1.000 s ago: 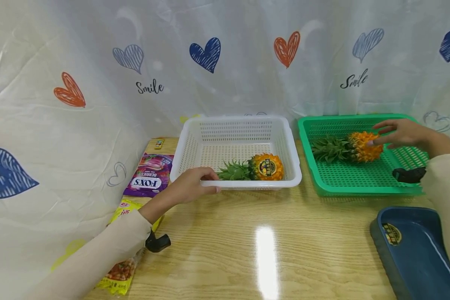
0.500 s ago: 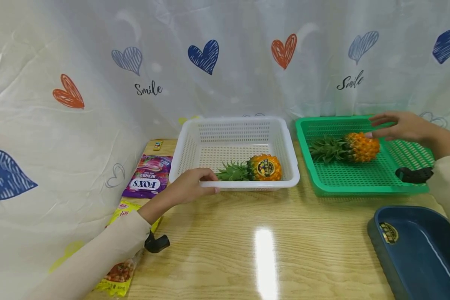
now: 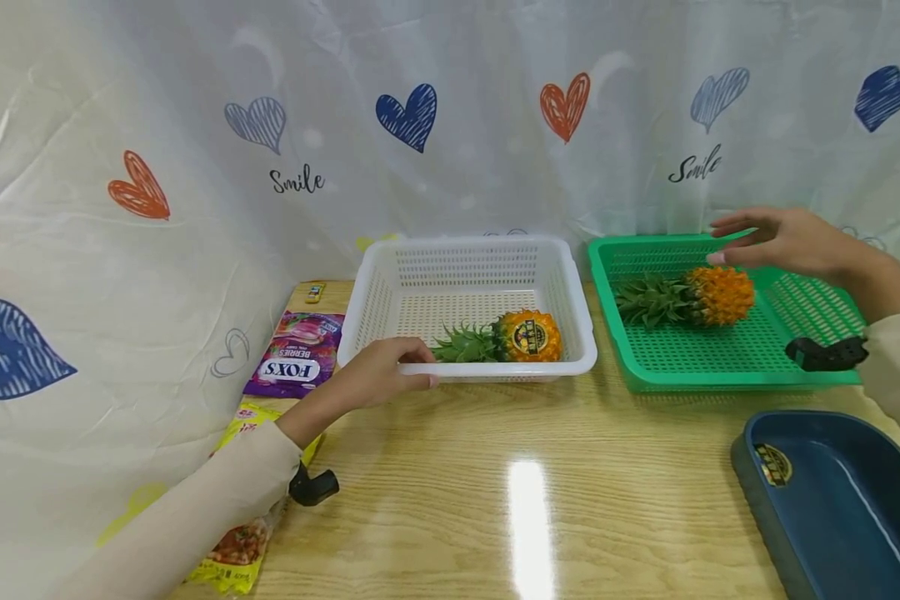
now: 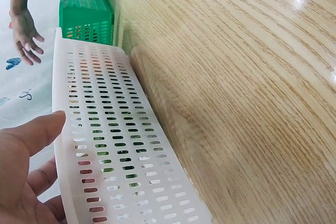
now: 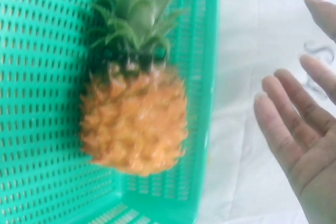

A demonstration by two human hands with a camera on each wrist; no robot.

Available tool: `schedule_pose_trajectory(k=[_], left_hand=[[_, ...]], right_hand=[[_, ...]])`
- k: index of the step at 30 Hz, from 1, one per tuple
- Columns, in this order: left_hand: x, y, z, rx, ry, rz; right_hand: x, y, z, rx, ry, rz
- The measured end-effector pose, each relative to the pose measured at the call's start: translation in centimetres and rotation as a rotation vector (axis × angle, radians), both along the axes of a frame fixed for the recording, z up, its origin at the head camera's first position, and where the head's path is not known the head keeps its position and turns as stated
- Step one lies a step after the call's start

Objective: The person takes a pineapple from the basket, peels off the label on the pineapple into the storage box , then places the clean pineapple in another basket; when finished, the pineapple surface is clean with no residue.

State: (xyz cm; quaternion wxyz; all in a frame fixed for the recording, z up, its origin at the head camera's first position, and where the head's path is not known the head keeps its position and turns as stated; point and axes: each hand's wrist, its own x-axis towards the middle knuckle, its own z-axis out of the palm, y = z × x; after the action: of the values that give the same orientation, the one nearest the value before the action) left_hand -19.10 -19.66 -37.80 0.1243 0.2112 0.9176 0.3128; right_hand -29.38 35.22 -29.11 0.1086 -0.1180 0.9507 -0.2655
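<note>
A white slotted plastic basket stands at the middle back with a small pineapple lying in it, a round label on its side. My left hand pinches the front left rim of this basket, thumb outside and fingers over the inner side; the thumb shows at the rim in the left wrist view. To the right, a green basket holds another pineapple. Over the back of the green basket hangs my right hand, fingers loosely extended and apart from the fruit, with nothing in it.
A dark blue tray lies at the front right. On the left are a purple candy bag, a yellow food packet and a tiny yellow item. A white patterned curtain borders the back and left.
My right hand has lifted up and to the left, away from the pineapple in the green basket. My left hand keeps its place on the white basket's rim.
</note>
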Motion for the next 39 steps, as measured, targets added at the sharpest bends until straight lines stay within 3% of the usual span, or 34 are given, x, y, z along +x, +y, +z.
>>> schedule_pose_trajectory(k=[8, 19, 25, 39], left_hand=[[0.0, -0.1, 0.1, 0.005, -0.003, -0.002], [0.0, -0.2, 0.0, 0.002, -0.007, -0.012], [0.2, -0.1, 0.4, 0.009, -0.008, -0.014], [0.1, -0.1, 0.3, -0.004, -0.003, -0.005]], right_hand=[[1.2, -2.9, 1.1, -0.013, 0.078, 0.072], [2.4, -8.0, 1.7, -0.03, 0.104, 0.172], [3.0, -10.6, 2.0, -0.052, 0.082, 0.227], [2.5, -15.7, 1.0, -0.169, 0.003, 0.349]])
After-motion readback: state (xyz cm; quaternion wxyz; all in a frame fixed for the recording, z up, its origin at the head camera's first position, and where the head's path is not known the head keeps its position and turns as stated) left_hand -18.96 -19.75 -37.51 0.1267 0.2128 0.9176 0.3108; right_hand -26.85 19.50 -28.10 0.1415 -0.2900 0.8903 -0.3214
